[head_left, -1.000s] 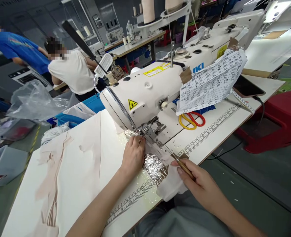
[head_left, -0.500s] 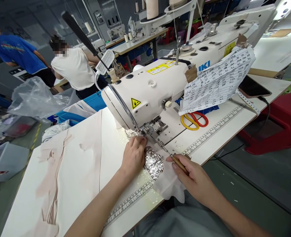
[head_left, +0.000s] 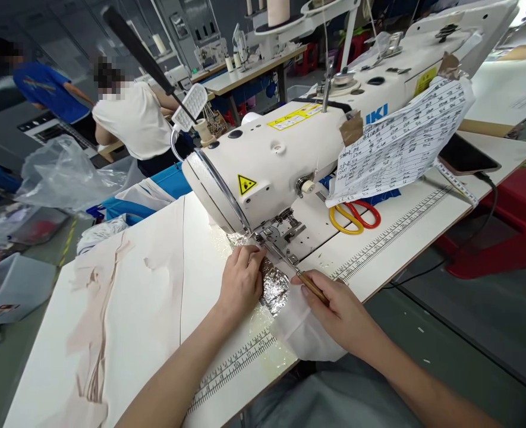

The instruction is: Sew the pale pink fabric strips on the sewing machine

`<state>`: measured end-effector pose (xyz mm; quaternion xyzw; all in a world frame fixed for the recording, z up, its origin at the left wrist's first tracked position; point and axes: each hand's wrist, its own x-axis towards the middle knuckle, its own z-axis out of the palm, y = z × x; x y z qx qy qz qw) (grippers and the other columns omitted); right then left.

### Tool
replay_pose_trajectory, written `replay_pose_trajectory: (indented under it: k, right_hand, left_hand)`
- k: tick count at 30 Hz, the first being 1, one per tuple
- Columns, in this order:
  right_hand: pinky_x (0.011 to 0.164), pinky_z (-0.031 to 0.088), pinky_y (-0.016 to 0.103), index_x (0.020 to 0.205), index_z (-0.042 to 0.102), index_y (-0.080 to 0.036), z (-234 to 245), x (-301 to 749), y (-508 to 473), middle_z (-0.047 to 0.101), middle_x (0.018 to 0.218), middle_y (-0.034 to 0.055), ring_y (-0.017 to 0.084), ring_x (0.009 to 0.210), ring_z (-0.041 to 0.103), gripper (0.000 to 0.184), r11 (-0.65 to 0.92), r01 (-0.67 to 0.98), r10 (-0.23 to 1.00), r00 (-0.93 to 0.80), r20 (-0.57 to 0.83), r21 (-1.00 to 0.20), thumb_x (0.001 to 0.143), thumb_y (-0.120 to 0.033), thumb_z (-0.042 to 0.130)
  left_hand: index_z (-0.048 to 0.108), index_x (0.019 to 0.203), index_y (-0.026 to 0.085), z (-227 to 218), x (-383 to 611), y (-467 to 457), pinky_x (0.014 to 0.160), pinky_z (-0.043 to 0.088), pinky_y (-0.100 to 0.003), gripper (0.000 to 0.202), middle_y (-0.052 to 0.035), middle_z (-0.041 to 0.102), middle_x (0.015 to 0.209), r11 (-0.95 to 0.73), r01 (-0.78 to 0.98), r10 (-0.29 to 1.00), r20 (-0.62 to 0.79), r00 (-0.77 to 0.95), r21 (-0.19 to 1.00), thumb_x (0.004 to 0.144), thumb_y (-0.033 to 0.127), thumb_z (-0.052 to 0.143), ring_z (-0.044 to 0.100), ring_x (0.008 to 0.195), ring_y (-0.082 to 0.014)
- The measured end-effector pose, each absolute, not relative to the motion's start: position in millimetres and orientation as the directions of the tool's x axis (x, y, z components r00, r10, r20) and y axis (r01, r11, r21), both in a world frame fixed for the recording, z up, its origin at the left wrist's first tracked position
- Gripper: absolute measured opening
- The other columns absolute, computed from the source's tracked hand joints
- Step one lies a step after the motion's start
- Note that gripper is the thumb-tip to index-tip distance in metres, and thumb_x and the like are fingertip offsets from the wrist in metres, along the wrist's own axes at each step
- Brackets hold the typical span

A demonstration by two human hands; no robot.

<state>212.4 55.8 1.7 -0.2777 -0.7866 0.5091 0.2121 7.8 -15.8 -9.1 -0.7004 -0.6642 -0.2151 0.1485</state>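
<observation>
My left hand (head_left: pixel 241 280) lies curled on a silvery sequinned fabric piece (head_left: pixel 275 286), pressing it down just in front of the presser foot (head_left: pixel 275 234) of a white sewing machine (head_left: pixel 298 154). My right hand (head_left: pixel 336 308) pinches a thin wooden-handled awl (head_left: pixel 309 284) whose metal tip points up to the foot. White sheer cloth (head_left: pixel 305 336) hangs from the sequinned piece over the table's front edge, under my right hand.
Pale pink fabric (head_left: pixel 111 297) covers the table's left part. Yellow and red scissors (head_left: pixel 354 215) lie under a taped paper sheet (head_left: pixel 400 142). A phone (head_left: pixel 465 156) with a cable rests at the right. Two people work at the back left. A red stool (head_left: pixel 512 220) stands right.
My right hand with the awl has slid left and up toward the presser foot. The sequinned piece has been fed forward, so less of it shows. My left hand stays on it.
</observation>
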Motion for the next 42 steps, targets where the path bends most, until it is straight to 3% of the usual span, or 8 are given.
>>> replay_pose_trajectory:
  k: [6,15,20,25,30,37,39,42]
  right_hand:
    - [0.052,0.042,0.028,0.096,0.058,-0.02,3,207,58,0.067,0.074,0.0025,0.019,0.058,0.058,0.025,0.376,0.251,0.654,-0.754,0.063,-0.892,0.095,-0.033,0.037]
    - [0.052,0.041,0.028,0.1,0.06,-0.018,3,200,61,0.063,0.069,0.0008,0.019,0.055,0.056,0.027,0.38,0.264,0.65,-0.758,0.053,-0.886,0.094,-0.033,0.038]
    - [0.063,0.046,0.028,0.1,0.058,-0.019,4,200,60,0.07,0.085,0.0038,0.02,0.073,0.065,0.023,0.355,0.219,0.631,-0.773,0.061,-0.909,0.095,-0.031,0.039]
    - [0.059,0.045,0.028,0.095,0.057,-0.019,1,202,59,0.066,0.077,0.0033,0.019,0.066,0.062,0.021,0.466,0.18,0.601,-0.783,0.161,-0.866,0.097,-0.027,0.038]
    - [0.064,0.046,0.028,0.106,0.057,-0.016,2,211,39,0.067,0.086,0.0064,0.019,0.075,0.063,0.024,0.664,0.019,0.432,-0.826,0.362,-0.747,0.094,-0.014,0.037]
    - [0.078,0.047,0.032,0.096,0.062,-0.017,18,249,-4,0.068,0.089,0.0067,0.022,0.082,0.062,0.025,0.769,-0.072,0.12,-0.96,0.253,-0.636,0.079,-0.006,0.047]
    - [0.082,0.047,0.032,0.094,0.06,-0.019,17,263,-2,0.069,0.093,0.0068,0.022,0.086,0.062,0.024,0.747,-0.056,0.171,-0.947,0.273,-0.662,0.081,-0.006,0.045]
    - [0.069,0.046,0.029,0.098,0.058,-0.019,9,272,13,0.069,0.087,0.0064,0.019,0.077,0.064,0.024,0.715,0.152,0.459,-0.839,0.294,-0.683,0.092,-0.011,0.036]
  left_hand:
    - [0.052,0.112,0.015,-8,12,-16,0.074,0.053,-0.039,0.031,-0.0116,0.06,0.103,-0.191,0.977,0.851,0.512,0.118,0.091,0.087,0.001,0.041,0.055,0.093,-0.0231]
    - [0.057,0.112,0.013,-7,11,-15,0.074,0.053,-0.041,0.032,-0.0137,0.059,0.106,-0.046,0.999,0.904,0.425,0.042,0.0,0.083,0.005,0.045,0.054,0.094,-0.0265]
    - [0.059,0.114,0.012,-7,13,-14,0.077,0.053,-0.041,0.035,-0.0147,0.057,0.111,0.04,0.999,0.933,0.359,-0.034,-0.009,0.082,0.007,0.046,0.053,0.097,-0.0269]
    - [0.059,0.116,0.01,-10,11,-13,0.08,0.053,-0.043,0.037,-0.0155,0.056,0.112,0.055,0.998,0.938,0.344,-0.046,-0.015,0.082,0.008,0.046,0.051,0.1,-0.0284]
    - [0.057,0.119,0.01,-14,7,-13,0.083,0.054,-0.045,0.038,-0.0155,0.057,0.111,0.018,0.999,0.922,0.385,-0.029,0.031,0.083,0.008,0.045,0.052,0.102,-0.0285]
    - [0.054,0.122,0.015,-13,0,-14,0.082,0.054,-0.046,0.039,-0.0138,0.057,0.109,-0.076,0.994,0.874,0.486,0.026,0.084,0.085,0.006,0.044,0.054,0.099,-0.027]
    - [0.053,0.122,0.016,-10,1,-14,0.083,0.054,-0.046,0.039,-0.0133,0.057,0.11,-0.107,0.99,0.869,0.492,0.046,0.096,0.086,0.006,0.044,0.055,0.099,-0.0261]
    - [0.055,0.12,0.016,5,10,-19,0.082,0.054,-0.045,0.035,-0.0141,0.057,0.112,-0.116,0.988,0.893,0.446,0.06,0.1,0.088,0.008,0.043,0.056,0.1,-0.0262]
